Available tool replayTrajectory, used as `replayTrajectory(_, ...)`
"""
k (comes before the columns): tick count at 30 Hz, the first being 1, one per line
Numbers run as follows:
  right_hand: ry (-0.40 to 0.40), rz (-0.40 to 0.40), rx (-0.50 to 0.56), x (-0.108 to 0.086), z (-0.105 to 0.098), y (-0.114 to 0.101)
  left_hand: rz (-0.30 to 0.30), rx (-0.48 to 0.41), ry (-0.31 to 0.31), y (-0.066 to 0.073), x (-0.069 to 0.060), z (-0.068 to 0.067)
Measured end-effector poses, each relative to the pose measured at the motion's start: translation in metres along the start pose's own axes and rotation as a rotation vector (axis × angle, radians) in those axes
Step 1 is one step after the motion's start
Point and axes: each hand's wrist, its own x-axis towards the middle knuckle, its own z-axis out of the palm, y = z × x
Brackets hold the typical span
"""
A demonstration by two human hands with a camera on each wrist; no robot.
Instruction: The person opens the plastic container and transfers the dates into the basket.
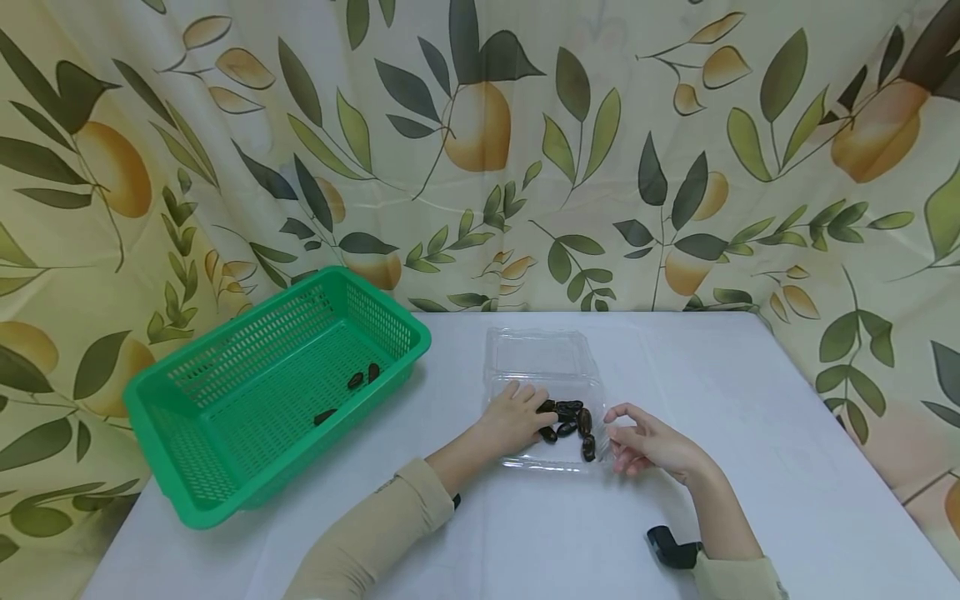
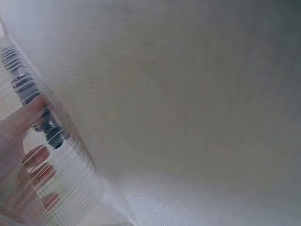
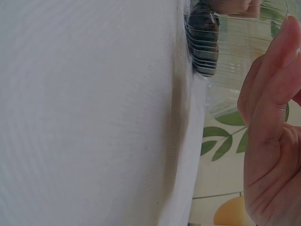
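Observation:
A clear plastic box (image 1: 543, 458) with its lid (image 1: 542, 354) folded back holds several dark, glossy date-like pieces (image 1: 585, 421). The left hand (image 1: 513, 421) reaches over the box's left side, fingers among the pieces; whether it grips one cannot be told. In the left wrist view its fingers (image 2: 33, 113) show through the ribbed clear wall beside dark pieces (image 2: 54, 134). At the box's right edge is the right hand (image 1: 648, 442), fingers loosely bent. The right wrist view shows that hand (image 3: 275, 136) near the clear wall, holding nothing visible, with a dark piece (image 3: 204, 40) behind the plastic.
A green perforated basket (image 1: 277, 475) stands at the left with a few dark pieces (image 1: 356, 381) inside. The table (image 1: 555, 542) has a white cover. Behind it hangs a curtain (image 1: 600, 208) printed with leaves and fruit. A black wrist device (image 1: 671, 550) shows by the right forearm.

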Motion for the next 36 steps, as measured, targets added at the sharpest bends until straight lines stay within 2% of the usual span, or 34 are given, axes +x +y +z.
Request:
replayTrajectory(17,-0.004,-0.002,-0.007,0.0,-0.001,0.0,0.023,0.033,0.016,0.001,0.001,0.003)
replayTrajectory(21,-0.003,-0.001,0.0,0.0,-0.001,0.0,0.02,-0.005,0.014,0.001,0.002,0.002)
replayTrajectory(25,-0.004,0.001,0.007,0.0,0.0,0.0,-0.016,-0.072,0.032,-0.001,0.002,0.002)
replayTrajectory(29,-0.008,0.003,0.004,0.0,0.0,-0.001,-0.06,-0.088,0.076,-0.006,0.0,0.0)
replayTrajectory(36,-0.008,0.006,-0.002,0.0,0.0,-0.002,-0.153,-0.098,0.126,-0.022,-0.012,-0.016)
